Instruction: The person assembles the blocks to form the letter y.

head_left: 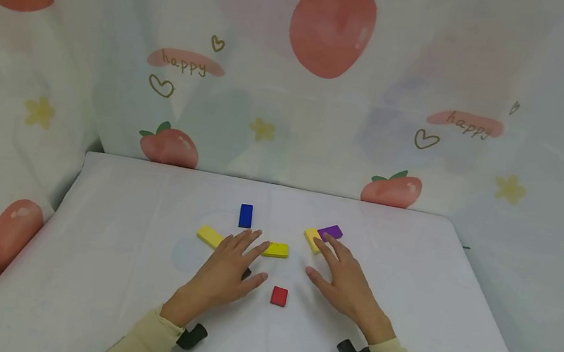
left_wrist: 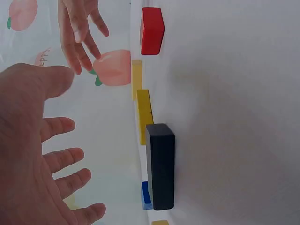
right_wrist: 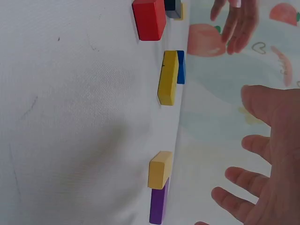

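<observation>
My left hand (head_left: 227, 268), palm down and fingers spread, is held over a black block (left_wrist: 161, 168) that it mostly hides in the head view. Under its fingertips lie a yellow block (head_left: 277, 250) and, to the left, a pale yellow block (head_left: 209, 235). My right hand (head_left: 348, 283) also has its fingers spread and holds nothing. Its fingertips overlap another pale yellow block (head_left: 312, 239) and a purple block (head_left: 331, 231), which lie end to side. Between the wrists sits a red block (head_left: 279, 296). Farther back, a blue block (head_left: 246, 216) stands alone.
A white cloth covers the table (head_left: 94, 243), and its far edge meets a printed curtain (head_left: 324, 127) with fruit pictures. More curtain hangs at both sides. Dark wrist cameras (head_left: 192, 336) sit by both sleeve cuffs.
</observation>
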A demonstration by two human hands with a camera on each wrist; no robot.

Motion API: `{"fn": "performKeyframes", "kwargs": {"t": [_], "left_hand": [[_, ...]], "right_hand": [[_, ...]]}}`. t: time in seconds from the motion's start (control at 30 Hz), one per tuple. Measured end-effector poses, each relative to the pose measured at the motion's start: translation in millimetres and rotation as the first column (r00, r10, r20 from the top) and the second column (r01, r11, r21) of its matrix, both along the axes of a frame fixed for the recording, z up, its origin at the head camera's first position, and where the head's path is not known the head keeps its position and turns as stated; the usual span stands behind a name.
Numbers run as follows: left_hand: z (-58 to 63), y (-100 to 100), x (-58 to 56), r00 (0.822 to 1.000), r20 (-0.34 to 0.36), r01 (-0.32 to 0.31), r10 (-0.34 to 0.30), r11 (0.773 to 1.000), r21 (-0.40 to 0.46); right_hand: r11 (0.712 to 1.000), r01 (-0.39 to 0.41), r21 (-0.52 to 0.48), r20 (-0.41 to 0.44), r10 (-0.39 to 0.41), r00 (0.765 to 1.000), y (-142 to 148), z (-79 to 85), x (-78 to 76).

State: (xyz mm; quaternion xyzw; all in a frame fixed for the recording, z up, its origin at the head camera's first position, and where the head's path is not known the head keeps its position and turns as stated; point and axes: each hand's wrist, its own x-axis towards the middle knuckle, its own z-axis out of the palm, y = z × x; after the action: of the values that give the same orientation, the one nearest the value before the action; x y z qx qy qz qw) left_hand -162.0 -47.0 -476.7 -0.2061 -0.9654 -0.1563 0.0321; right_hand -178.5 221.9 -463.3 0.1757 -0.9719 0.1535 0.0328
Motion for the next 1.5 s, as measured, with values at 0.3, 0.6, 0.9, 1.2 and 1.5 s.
{"fn": "performKeyframes", "kwargs": {"t": [0.3, 0.6, 0.9, 1.2, 1.5], "left_hand": [[-5.1, 11, 4.8, 0.999, 0.035, 0.025, -0.027, 0.998, 0.049], [-11.3, 23, 10.4, 0.996, 0.068, 0.053, -0.056, 0.997, 0.048], [-18.6, 26, 12.6, 0.993, 0.090, 0.064, -0.070, 0.995, 0.073], [-20.4, 29, 14.2, 0.990, 0.093, 0.103, -0.110, 0.992, 0.075], [-19.6, 31, 12.4, 0.983, 0.121, 0.133, -0.140, 0.989, 0.066]], "right_hand": [[0.998, 0.023, -0.055, 0.034, -0.021, 0.999, 3, 0.1, -4.8], [0.975, 0.130, -0.179, 0.077, -0.118, 0.990, 4, -5.0, -13.4], [0.941, 0.220, -0.256, 0.124, -0.194, 0.973, -1, -11.0, -21.3], [0.901, 0.291, -0.322, 0.170, -0.247, 0.954, -2, -15.6, -29.5], [0.860, 0.357, -0.365, 0.226, -0.291, 0.930, -4, -19.7, -37.7]]}}
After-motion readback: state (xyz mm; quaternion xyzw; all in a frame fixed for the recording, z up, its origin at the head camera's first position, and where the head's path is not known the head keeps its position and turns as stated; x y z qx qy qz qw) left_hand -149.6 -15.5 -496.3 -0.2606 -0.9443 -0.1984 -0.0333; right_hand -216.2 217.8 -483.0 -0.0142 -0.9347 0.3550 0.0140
